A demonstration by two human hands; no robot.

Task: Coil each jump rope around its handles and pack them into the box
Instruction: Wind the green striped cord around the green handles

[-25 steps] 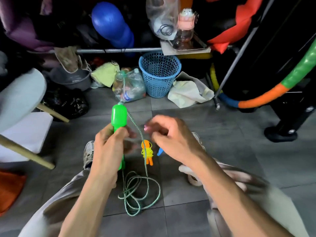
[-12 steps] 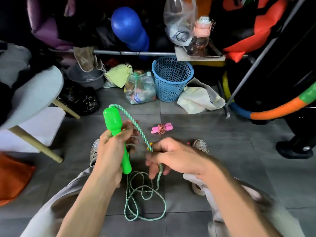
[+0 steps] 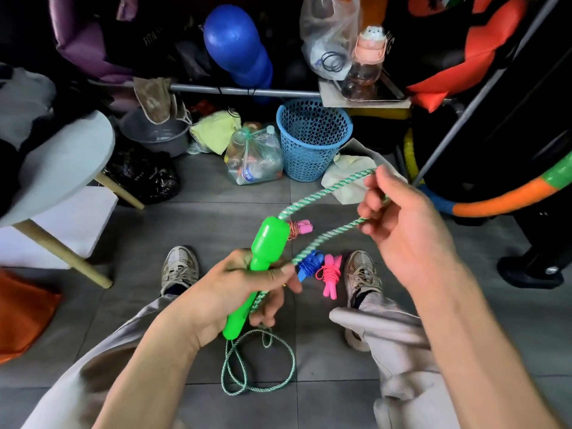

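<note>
Gripping green handles: left hand | right hand pinching rope | writing illegible

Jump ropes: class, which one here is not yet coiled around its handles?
The green jump rope, held in both hands; its cord trails loose on the floor. The light pink, blue and hot pink ropes are already bundled.

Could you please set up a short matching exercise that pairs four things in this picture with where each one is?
Things:
1. green handles
2. rope loop
3. blue rope bundle
4. slack coil

Places:
A. held up by the right hand
B. floor below the hands
C. gripped in the left hand
D. floor between the shoes

Pairs: 1-C, 2-A, 3-D, 4-B
</note>
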